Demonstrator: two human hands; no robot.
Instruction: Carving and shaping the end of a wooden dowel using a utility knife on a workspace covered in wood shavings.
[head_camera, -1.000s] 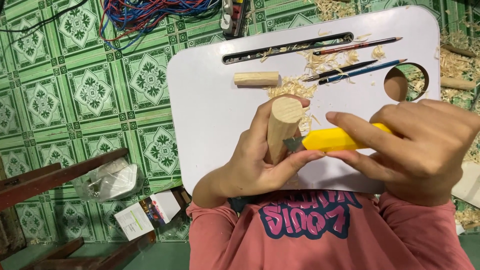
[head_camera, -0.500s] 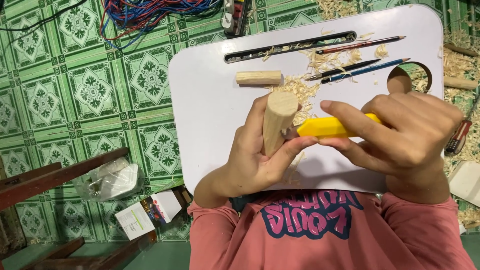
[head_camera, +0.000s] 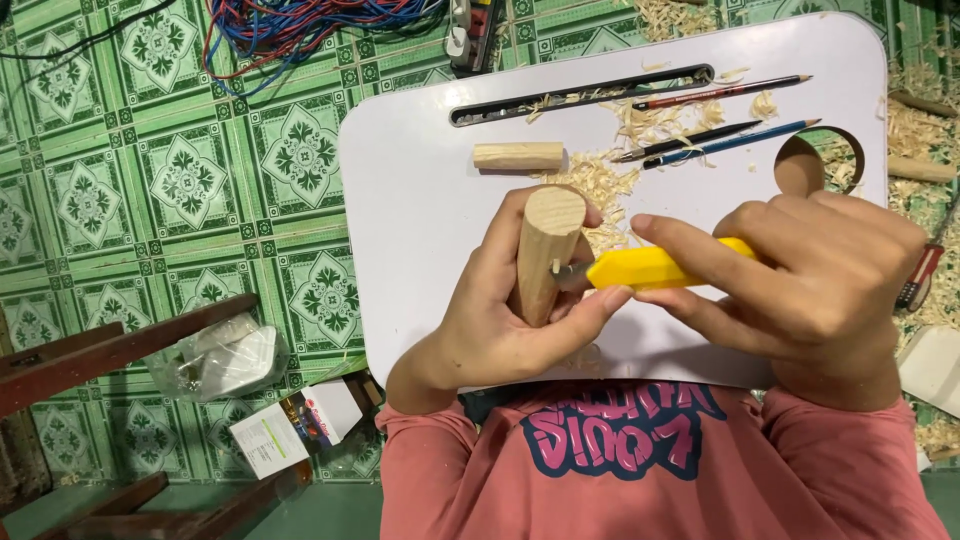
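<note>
My left hand (head_camera: 500, 320) is wrapped around a thick round wooden dowel (head_camera: 545, 250), held upright over the white lap table (head_camera: 420, 180). My right hand (head_camera: 810, 290) grips a yellow utility knife (head_camera: 655, 268) whose blade tip touches the dowel's side, where a small chip of wood sticks out. My left thumb rests under the knife's front end. A shorter wooden dowel (head_camera: 518, 155) lies on the table beyond my hands.
Wood shavings (head_camera: 610, 180) are scattered on the table, beside three pencils (head_camera: 720, 140) and a long black slot (head_camera: 580, 95). A round cup hole (head_camera: 820, 160) is at the table's right. On the green tiled floor lie coloured wires (head_camera: 300, 20), a plastic bag (head_camera: 225, 360) and small boxes (head_camera: 290, 425).
My right hand and the knife have shifted slightly left and down against the dowel. The left hand keeps the dowel in about the same place.
</note>
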